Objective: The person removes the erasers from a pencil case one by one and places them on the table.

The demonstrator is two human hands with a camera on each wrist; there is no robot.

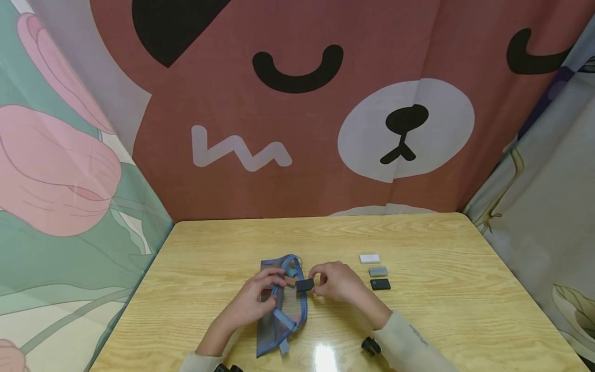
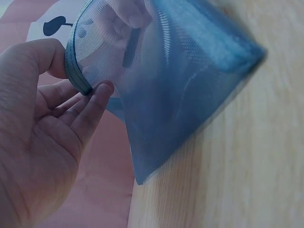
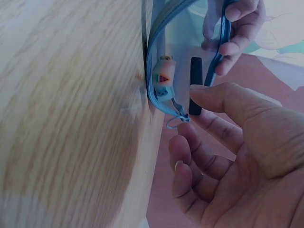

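Pouch (image 1: 268,330): left hand (image 1: 253,300) pinches rim (image 2: 72,61) | block (image 1: 304,285): right hand (image 1: 341,282) apparently pinching

Lettering (image 1: 418,335) on the right sleeve (image 1: 405,342) is unreadably small; the left sleeve (image 1: 199,361) (black device (image 1: 229,368) too) is cut off below. In the left wrist view, the pouch mesh (image 2: 156,123) blurs the dark block (image 2: 131,47).
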